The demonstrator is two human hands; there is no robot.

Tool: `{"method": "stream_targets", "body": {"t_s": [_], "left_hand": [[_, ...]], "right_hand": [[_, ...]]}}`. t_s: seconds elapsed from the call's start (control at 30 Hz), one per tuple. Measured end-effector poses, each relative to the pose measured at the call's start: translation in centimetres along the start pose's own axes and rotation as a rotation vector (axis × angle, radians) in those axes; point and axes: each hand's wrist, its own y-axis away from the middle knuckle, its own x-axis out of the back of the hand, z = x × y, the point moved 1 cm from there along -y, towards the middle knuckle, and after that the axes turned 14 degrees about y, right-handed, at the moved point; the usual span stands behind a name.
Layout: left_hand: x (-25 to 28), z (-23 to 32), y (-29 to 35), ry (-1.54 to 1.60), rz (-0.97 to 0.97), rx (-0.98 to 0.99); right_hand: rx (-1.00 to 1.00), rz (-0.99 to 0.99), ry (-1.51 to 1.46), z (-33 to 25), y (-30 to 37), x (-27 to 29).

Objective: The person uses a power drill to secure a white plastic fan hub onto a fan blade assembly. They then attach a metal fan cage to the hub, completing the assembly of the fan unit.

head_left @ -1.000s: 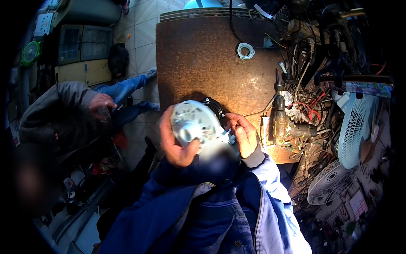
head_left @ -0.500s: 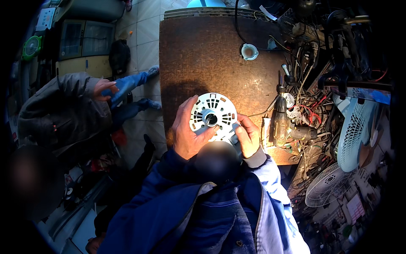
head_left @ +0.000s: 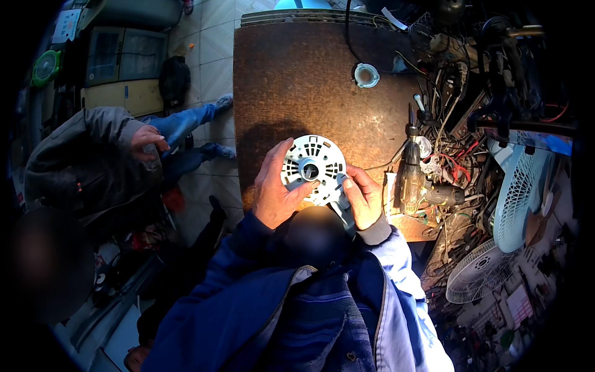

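Both my hands hold a round white plastic fan motor housing (head_left: 331,160) above the near part of the bench, its slotted face turned up. My left hand (head_left: 274,193) is closed round the housing's left side, with the thumb lying across its face just below the central hub (head_left: 309,169). On the right, my right hand (head_left: 364,199) pinches the lower right edge between thumb and fingers. A pale part extends downward from that edge near my right wrist. What lies under the housing is hidden.
The brown wooden bench (head_left: 291,74) bears a small white cup-like part (head_left: 365,75) and a cordless drill (head_left: 411,180). Tangled wires and tools crowd its right side, beside fan grilles (head_left: 524,192). Another person (head_left: 87,164) stands at the left.
The housing has tilted and shifted slightly in my hands, and the pale part below it shows more. The other person's hand on the left has moved a little.
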Motion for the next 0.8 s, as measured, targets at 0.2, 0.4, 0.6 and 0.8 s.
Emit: {"method": "stream_targets", "body": {"t_s": [0.2, 0.4, 0.6, 0.8], "left_hand": [[0.0, -0.4, -0.4, 0.006, 0.002, -0.040], [0.3, 0.1, -0.3, 0.116, -0.021, 0.085], [0.0, -0.6, -0.7, 0.091, -0.074, 0.039], [-0.1, -0.5, -1.1, 0.135, -0.096, 0.074]], "right_hand": [[-0.074, -0.020, 0.030, 0.1, 0.1, 0.0], [0.000, -0.002, 0.096, 0.1, -0.2, -0.1], [-0.027, -0.013, 0.132, 0.5, -0.2, 0.1], [-0.044, -0.024, 0.047, -0.1, -0.1, 0.4]]}}
